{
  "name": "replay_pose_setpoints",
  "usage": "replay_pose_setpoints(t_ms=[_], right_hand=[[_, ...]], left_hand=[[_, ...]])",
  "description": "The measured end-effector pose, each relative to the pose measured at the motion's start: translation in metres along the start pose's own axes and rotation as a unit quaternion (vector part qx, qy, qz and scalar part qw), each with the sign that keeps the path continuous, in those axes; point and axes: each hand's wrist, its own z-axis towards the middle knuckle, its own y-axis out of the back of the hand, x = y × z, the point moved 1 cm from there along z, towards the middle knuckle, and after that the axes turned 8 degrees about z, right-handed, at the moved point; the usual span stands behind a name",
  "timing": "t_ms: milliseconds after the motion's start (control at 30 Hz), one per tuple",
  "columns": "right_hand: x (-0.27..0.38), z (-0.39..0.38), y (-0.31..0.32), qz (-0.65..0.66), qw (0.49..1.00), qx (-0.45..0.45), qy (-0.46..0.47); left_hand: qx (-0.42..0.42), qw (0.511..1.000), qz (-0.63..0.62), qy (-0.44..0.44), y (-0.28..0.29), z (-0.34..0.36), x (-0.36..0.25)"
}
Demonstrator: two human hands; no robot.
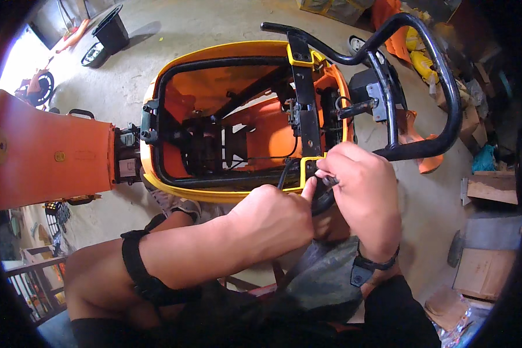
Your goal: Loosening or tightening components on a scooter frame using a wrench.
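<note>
An orange scooter body (255, 139) with a yellow-edged, open seat bay (182, 51) lies before me. A black metal crossbar (307, 110) spans its right end. My right hand (365, 188) pinches a small dark cylindrical piece (329, 181) next to the crossbar's near end, at a yellow corner bracket (310, 160). Just left of it, my left hand (278, 214) is closed, with its thumb tip up against that bracket. Whatever its curled fingers hold is hidden. A bent black tube rack (455, 98) extends right from the body.
An orange panel (52, 153) joins the body's left end through a black hinge (127, 139). Cardboard boxes (484, 269) and yellow and orange parts (423, 64) line the right side. Black parts (110, 35) lie on the concrete floor at the back left.
</note>
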Motion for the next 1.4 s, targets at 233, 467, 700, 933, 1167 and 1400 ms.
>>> replay_pose_setpoints(t_ms=[233, 467, 700, 933, 1167, 1400], right_hand=[[-0.013, -0.006, -0.001, 0.039, 0.999, -0.019, -0.019], [-0.019, -0.010, -0.001, 0.015, 0.999, -0.029, -0.018], [-0.005, -0.007, -0.006, -0.088, 0.995, -0.044, -0.018], [-0.016, -0.007, -0.006, 0.012, 0.998, -0.022, -0.051], [-0.031, -0.014, -0.003, 0.145, 0.988, -0.038, -0.022], [-0.024, -0.010, -0.005, 0.057, 0.995, -0.070, 0.051]], left_hand=[[0.018, 0.999, -0.039, -0.004, -0.002, 0.007, 0.002], [-0.015, 1.000, -0.022, -0.004, -0.012, 0.012, 0.001], [-0.039, 0.999, 0.022, 0.014, -0.011, 0.004, -0.003], [-0.017, 0.999, 0.048, 0.015, -0.005, 0.003, -0.007], [-0.035, 0.997, 0.067, 0.009, -0.014, 0.007, -0.009], [-0.038, 0.997, 0.074, 0.000, -0.015, 0.005, -0.006]])
